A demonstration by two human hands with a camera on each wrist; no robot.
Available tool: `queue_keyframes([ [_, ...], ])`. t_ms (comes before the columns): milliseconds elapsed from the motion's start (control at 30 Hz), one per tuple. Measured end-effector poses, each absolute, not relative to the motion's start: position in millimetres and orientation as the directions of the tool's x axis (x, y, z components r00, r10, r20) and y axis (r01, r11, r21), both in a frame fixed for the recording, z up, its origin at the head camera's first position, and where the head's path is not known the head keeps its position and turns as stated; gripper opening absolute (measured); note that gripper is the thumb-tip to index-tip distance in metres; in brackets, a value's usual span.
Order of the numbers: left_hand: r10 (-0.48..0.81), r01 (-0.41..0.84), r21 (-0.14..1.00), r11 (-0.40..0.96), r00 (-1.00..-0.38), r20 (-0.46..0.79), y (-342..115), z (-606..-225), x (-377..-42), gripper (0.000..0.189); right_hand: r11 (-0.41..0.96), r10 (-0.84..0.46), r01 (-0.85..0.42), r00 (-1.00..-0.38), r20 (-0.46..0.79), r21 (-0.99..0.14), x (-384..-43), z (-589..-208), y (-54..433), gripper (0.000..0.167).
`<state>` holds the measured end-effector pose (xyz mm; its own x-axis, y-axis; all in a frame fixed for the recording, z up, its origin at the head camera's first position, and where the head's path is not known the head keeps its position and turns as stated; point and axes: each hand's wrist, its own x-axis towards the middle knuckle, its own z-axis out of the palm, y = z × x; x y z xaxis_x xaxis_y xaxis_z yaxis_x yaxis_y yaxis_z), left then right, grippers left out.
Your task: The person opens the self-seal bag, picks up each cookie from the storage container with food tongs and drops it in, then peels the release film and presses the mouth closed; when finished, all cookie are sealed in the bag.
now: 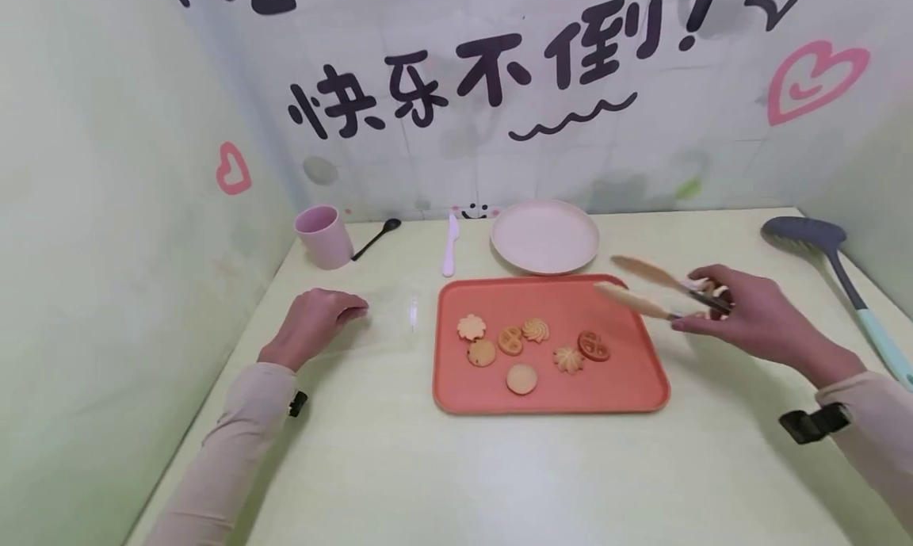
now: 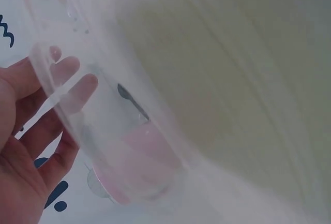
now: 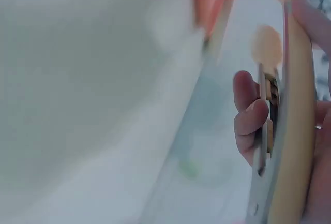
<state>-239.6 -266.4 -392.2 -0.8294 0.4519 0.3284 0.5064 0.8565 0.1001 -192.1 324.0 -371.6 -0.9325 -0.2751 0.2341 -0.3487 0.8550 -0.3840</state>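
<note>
My left hand (image 1: 310, 324) hovers over the left of the table, fingers curved. In the left wrist view, a clear see-through object (image 2: 62, 113) crosses those fingers, which show through it; only a faint glint of it appears in the head view. My right hand (image 1: 759, 312) grips tongs (image 1: 649, 271) with wooden tips and metal parts. Their two tips stand apart over the back right corner of an orange tray (image 1: 613, 395). Several biscuits, such as a round one (image 1: 521, 379), a flower-shaped one (image 1: 568, 360) and a pretzel-shaped one (image 1: 594, 345), lie on the tray.
A pink plate (image 1: 545, 237) stands behind the tray, beside a pink knife (image 1: 451, 249). At the back left are a pink cup (image 1: 326, 241) and a black spoon (image 1: 378, 238). A dark spatula (image 1: 809, 233) with a pale green handle lies along the right side.
</note>
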Motion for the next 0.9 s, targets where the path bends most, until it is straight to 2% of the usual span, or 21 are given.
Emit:
queue_keyframes([
  [167, 0.469, 0.546, 0.099, 0.832, -0.787, 0.402, -265, -397, -235, 0.014, 0.781, -0.418, -0.466, -0.884, 0.207, -0.415, -198, -366, 264, 0.052],
  [300, 0.481, 0.602, 0.096, 0.792, -0.714, 0.509, -265, -394, -236, 0.016, 0.750, -0.522, -0.545, -0.836, 0.170, -0.375, -210, -361, 218, 0.048],
  [400, 0.493, 0.629, 0.095, 0.772, -0.685, 0.537, -263, -391, -237, 0.018, 0.723, -0.586, -0.601, -0.795, 0.157, -0.341, -220, -357, 192, 0.045],
  [667, 0.526, 0.661, 0.103, 0.743, -0.672, 0.521, -257, -387, -239, 0.018, 0.719, -0.626, -0.620, -0.774, 0.095, -0.313, -230, -353, 166, 0.046],
  [900, 0.532, 0.650, 0.097, 0.754, -0.691, 0.489, -258, -386, -240, 0.017, 0.710, -0.636, -0.624, -0.767, 0.084, -0.326, -237, -353, 159, 0.037],
])
